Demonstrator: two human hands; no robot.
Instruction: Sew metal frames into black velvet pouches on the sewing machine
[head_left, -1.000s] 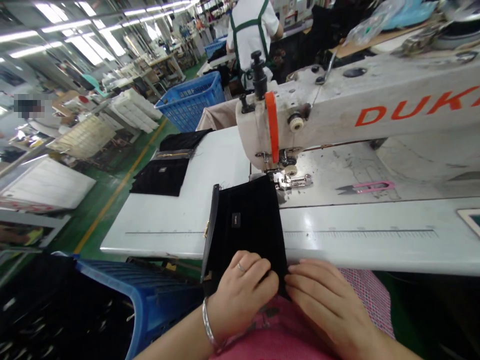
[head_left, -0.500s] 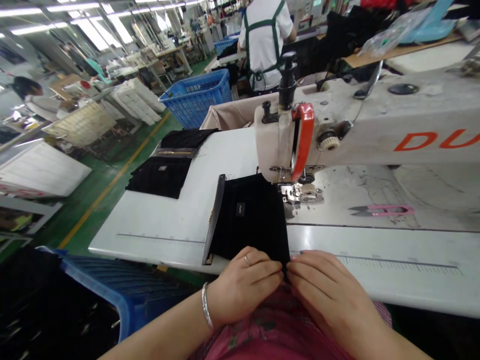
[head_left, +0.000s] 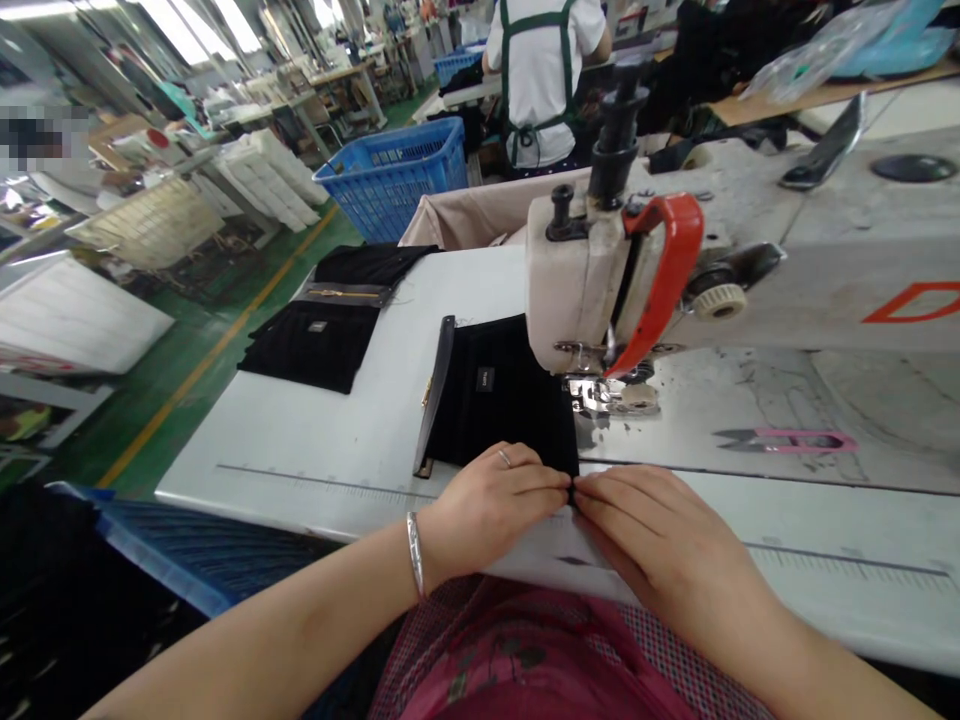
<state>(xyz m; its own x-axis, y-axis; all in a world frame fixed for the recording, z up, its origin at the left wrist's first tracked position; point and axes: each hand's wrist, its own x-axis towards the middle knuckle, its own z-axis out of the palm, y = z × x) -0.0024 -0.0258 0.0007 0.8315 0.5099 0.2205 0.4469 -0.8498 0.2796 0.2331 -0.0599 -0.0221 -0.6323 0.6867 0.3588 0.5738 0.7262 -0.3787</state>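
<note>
A black fabric piece (head_left: 495, 400) with a small label and a zipper strip along its left edge lies on the white sewing table (head_left: 300, 440). Its right edge runs beside the presser foot (head_left: 596, 395) of the sewing machine (head_left: 577, 270). My left hand (head_left: 495, 505), with a ring and a bracelet, pinches the near right corner of the fabric. Right beside it, my right hand (head_left: 667, 540) has its fingers closed on the same corner, the fingertips of both hands almost touching.
Pink thread snips (head_left: 795, 440) lie on the machine bed. More black pieces (head_left: 307, 345) are stacked at the table's far left. Blue baskets stand beyond the table (head_left: 405, 180) and at lower left (head_left: 165, 550). A person in white (head_left: 536, 90) stands behind.
Both hands and the black fabric have moved forward, away from my body, the fabric's right edge sliding along by the presser foot. The view has shifted slightly.
</note>
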